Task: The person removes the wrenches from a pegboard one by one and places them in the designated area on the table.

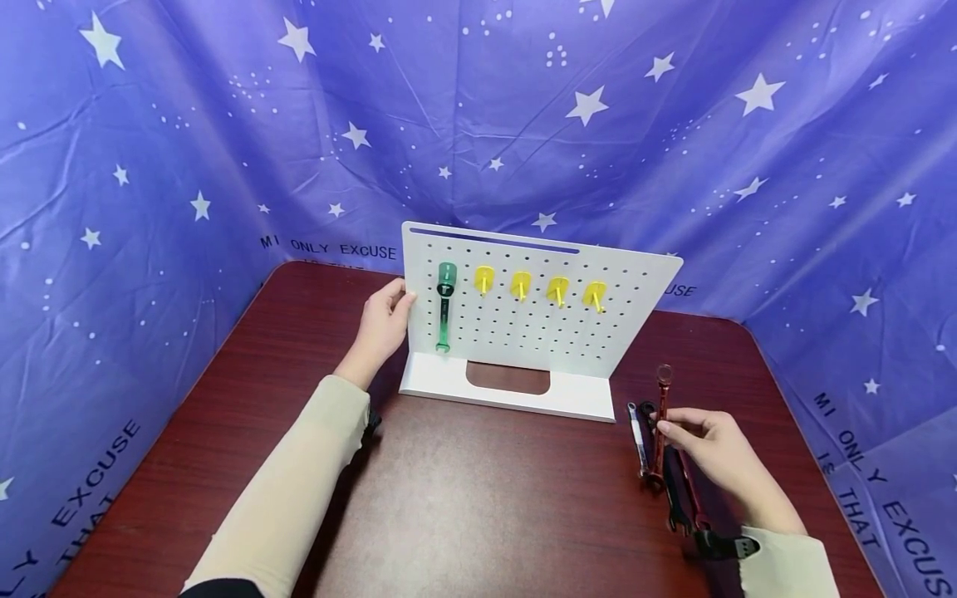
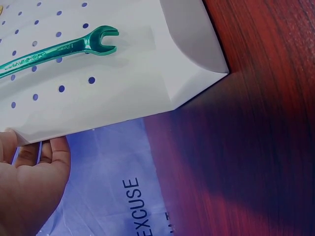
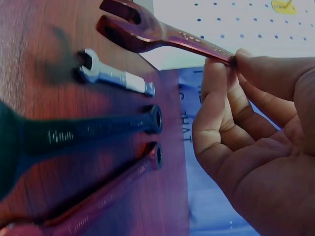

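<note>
My left hand (image 1: 384, 322) grips the left edge of a white pegboard (image 1: 523, 332), thumb in front and fingers behind. A green wrench (image 1: 444, 320) hangs there from the leftmost hook, its open end down, also seen in the left wrist view. Between thumb and fingers my right hand (image 1: 714, 448) pinches a reddish-brown wrench (image 3: 192, 43), held raised with its open end down. Beneath and beside it on the table lie a silver wrench (image 3: 113, 77), a dark wrench (image 3: 93, 129) marked in mm, and a red wrench (image 3: 108, 196).
Several yellow hooks (image 1: 521, 285) with nothing on them run in a row right of the green wrench. The board's white base (image 1: 441, 382) stands on the dark red table (image 1: 463, 490). A blue star-patterned cloth (image 1: 478, 108) surrounds the table at the back and sides.
</note>
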Demonstrator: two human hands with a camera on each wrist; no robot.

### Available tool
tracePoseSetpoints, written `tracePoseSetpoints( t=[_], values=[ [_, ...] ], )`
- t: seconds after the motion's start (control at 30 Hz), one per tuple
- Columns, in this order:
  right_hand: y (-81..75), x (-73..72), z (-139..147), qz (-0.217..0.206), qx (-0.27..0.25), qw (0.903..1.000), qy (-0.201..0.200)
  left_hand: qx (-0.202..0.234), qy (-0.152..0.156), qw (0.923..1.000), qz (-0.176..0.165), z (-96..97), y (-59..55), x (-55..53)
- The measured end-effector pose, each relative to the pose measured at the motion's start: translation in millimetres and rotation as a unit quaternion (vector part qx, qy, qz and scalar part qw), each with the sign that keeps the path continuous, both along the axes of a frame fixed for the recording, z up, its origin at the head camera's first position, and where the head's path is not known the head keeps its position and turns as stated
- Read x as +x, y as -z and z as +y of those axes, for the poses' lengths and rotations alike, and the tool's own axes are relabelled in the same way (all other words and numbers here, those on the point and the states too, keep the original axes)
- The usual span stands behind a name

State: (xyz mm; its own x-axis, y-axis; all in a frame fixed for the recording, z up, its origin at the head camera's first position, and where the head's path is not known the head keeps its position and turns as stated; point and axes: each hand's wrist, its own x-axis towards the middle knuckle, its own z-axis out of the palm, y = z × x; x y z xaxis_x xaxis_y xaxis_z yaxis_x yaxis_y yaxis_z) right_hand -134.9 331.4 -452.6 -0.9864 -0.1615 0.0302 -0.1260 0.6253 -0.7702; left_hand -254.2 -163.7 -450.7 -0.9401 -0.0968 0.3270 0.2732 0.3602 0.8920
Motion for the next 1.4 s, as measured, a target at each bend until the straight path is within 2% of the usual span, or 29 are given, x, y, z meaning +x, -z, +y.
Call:
tracePoseSetpoints(
  t=[0.47, 0.87, 1.17, 1.4],
  values=[
    [3.6, 10.6, 21, -0.031, -0.011, 0.9993, 0.016, 0.005, -0.001, 1.0, 0.005, 0.7, -0.7, 0.3],
    [8.0, 18.6, 39, -0.043, 0.013, 0.9984, 0.034, 0.003, 0.001, 1.0, -0.006, 0.4, -0.1, 0.4],
    [10.7, 19.5, 53, -0.074, 0.049, 0.9955, 0.033, -0.001, 0.0, 1.0, 0.006, 0.0, -0.1, -0.1],
    [12.6, 20.6, 59, -0.082, 0.079, 0.9928, 0.036, -0.001, -0.001, 1.0, 0.006, -0.3, 0.0, 0.1]
  ],
)
